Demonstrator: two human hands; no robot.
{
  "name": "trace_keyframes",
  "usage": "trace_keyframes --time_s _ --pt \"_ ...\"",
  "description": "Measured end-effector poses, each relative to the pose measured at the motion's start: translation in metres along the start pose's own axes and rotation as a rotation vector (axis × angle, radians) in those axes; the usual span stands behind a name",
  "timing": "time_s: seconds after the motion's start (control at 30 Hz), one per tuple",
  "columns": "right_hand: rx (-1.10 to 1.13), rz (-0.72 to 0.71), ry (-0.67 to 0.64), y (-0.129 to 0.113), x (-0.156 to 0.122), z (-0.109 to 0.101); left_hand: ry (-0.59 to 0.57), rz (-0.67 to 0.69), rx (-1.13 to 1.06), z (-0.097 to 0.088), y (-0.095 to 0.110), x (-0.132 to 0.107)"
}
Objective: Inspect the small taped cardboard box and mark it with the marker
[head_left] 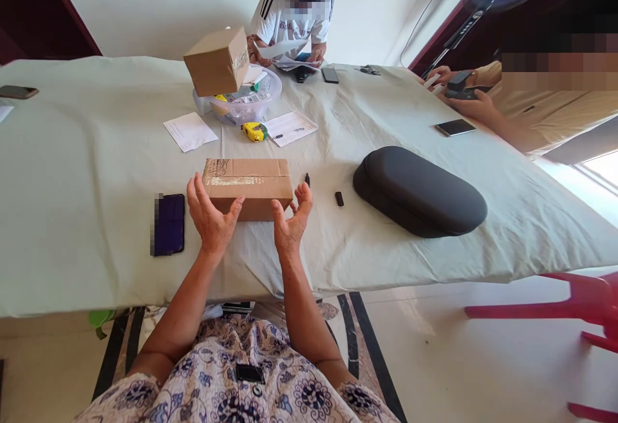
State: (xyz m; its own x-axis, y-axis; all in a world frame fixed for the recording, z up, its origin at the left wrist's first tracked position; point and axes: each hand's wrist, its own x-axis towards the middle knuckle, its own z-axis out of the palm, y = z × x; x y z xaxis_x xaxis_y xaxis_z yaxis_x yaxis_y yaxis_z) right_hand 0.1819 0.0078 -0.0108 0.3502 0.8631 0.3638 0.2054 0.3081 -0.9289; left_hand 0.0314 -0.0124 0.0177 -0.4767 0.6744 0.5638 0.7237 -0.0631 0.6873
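Note:
A taped brown cardboard box (pixel 251 181) lies in front of me on the cloth-covered table (pixel 96 152). My left hand (pixel 212 220) is at its near left corner, fingers spread and thumb apart. At the near right corner is my right hand (pixel 291 220), its fingers also apart and slightly curled. Both hands are open around the box's ends; whether they touch it I cannot tell. Left of the box lies a dark phone (pixel 168 225). A black marker (pixel 308 180) and its black cap-like piece (pixel 339 199) lie to the right.
A large black hard case (pixel 420 191) stands at the right. Beyond the box are a yellow tape measure (pixel 254 131), papers (pixel 190 132) and a plastic basin (pixel 275 88) with another cardboard box (pixel 217 62) on it. Two people sit beyond the table edges; a red stool (pixel 579 300) stands right.

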Motion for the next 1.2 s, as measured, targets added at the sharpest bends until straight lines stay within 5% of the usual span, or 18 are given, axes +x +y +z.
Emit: trace_keyframes --time_s 0.37,0.73,0.93,1.2 --pt "-0.277 -0.199 0.083 -0.009 -0.001 0.028 0.023 -0.030 -0.068 0.014 -0.002 -0.008" --pt "0.055 0.042 0.017 0.005 0.014 0.007 0.010 0.009 -0.096 0.012 -0.007 -0.008" --pt "0.122 0.040 0.010 0.009 0.031 -0.002 -0.001 0.020 -0.099 0.009 -0.012 -0.006" --pt "0.305 0.101 -0.364 0.038 0.080 -0.015 0.009 0.038 -0.078 0.008 -0.013 -0.005"
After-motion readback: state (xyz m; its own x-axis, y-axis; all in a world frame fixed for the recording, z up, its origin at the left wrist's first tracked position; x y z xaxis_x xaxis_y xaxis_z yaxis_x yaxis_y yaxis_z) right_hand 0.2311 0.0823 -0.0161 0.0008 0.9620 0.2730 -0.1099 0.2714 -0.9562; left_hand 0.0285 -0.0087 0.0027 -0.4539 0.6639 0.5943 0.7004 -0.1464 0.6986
